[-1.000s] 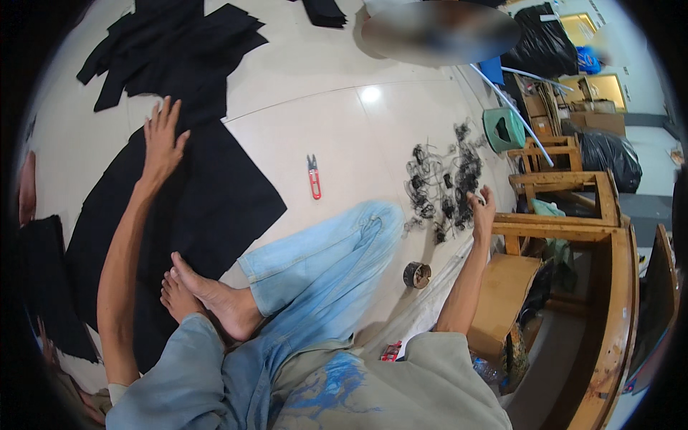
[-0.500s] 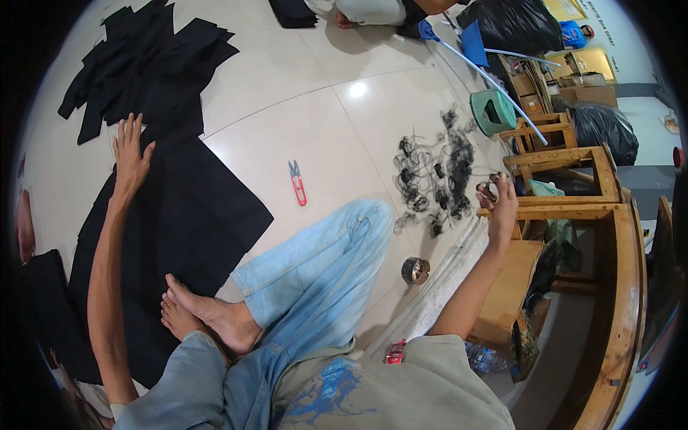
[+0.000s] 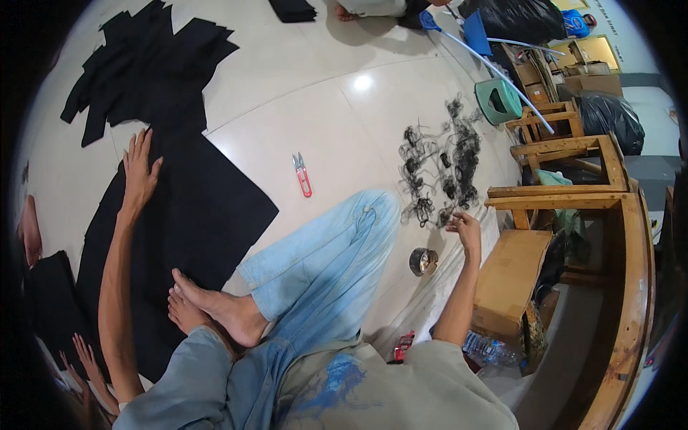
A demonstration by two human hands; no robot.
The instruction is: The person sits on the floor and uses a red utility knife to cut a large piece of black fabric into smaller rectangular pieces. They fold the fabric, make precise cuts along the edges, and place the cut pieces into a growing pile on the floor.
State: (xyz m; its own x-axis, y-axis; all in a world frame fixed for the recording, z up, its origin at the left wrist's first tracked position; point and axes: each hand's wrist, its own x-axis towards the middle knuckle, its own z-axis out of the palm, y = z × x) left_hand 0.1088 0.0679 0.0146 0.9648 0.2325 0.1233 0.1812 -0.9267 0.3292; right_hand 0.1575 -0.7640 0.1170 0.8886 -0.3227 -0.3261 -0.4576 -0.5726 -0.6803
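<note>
My left hand [image 3: 140, 172] lies with fingers stretched on a large piece of black fabric [image 3: 186, 201], just below a pile of overlapping black cut pieces [image 3: 154, 64]. My right hand [image 3: 464, 231] is at the lower edge of a scattered heap of dark thread scraps [image 3: 462, 165], its fingers loosely bent and apart. Red-handled thread snips [image 3: 303, 175] lie on the tiles between my hands. A round dark tin [image 3: 423, 261] sits below my right hand. My bare feet [image 3: 229, 315] rest partly on the fabric.
Another person's hands [image 3: 93, 365] show at lower left by more black fabric [image 3: 46, 301]. A seated person [image 3: 369, 11] is at the top. Along the right are wooden frames [image 3: 631, 287], cardboard [image 3: 509, 279], a green stool [image 3: 494, 100], black bags [image 3: 605, 122] and a long-handled dustpan [image 3: 475, 36].
My right hand rose with dark scraps in it, then moved down and left to the thread heap. My left hand stays on the fabric. Another person's hands have appeared at lower left.
</note>
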